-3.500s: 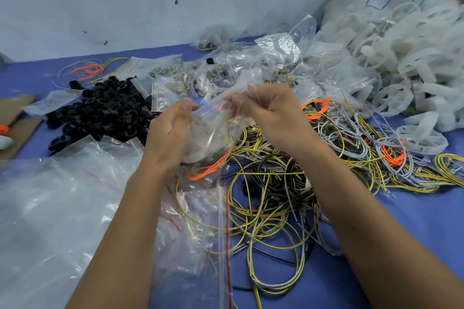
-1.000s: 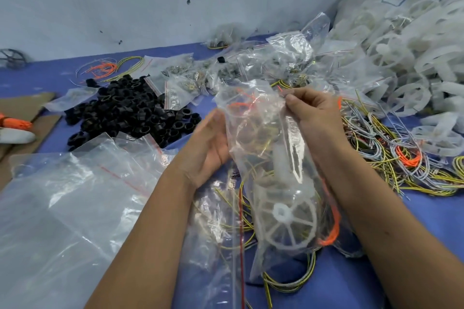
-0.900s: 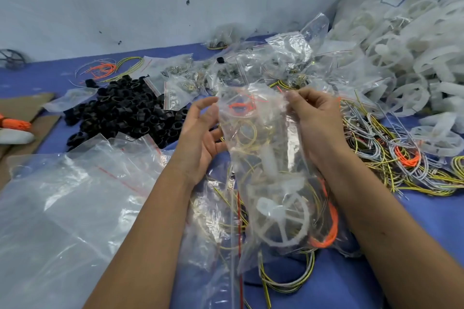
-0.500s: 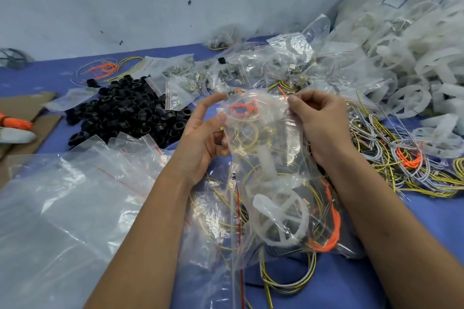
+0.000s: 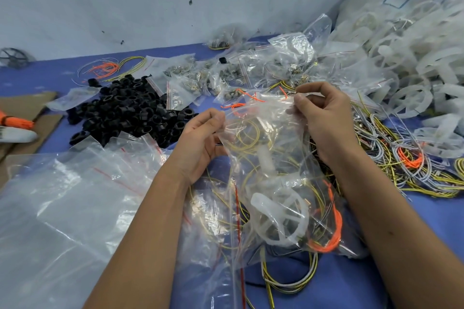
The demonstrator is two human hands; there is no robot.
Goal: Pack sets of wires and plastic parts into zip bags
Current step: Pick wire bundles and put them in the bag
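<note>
I hold a clear zip bag [image 5: 273,163] upright over the blue table. Inside it lie a white plastic wheel [image 5: 280,221], yellow wires and an orange wire bundle [image 5: 329,238]. My left hand [image 5: 200,143] pinches the bag's top left corner. The top right corner is pinched by my right hand [image 5: 324,118]. Orange wire ends stick out of the bag's mouth between my hands.
A heap of black rings [image 5: 130,113] lies left of my hands. Empty zip bags [image 5: 70,206] cover the near left. Loose wires [image 5: 411,163] spread to the right, white plastic wheels [image 5: 414,78] pile at the far right, and small filled bags [image 5: 226,73] sit behind.
The bag went from bunched low between my hands to hanging upright with its contents at the bottom. My left hand shifted from behind the bag to pinching its top left corner.
</note>
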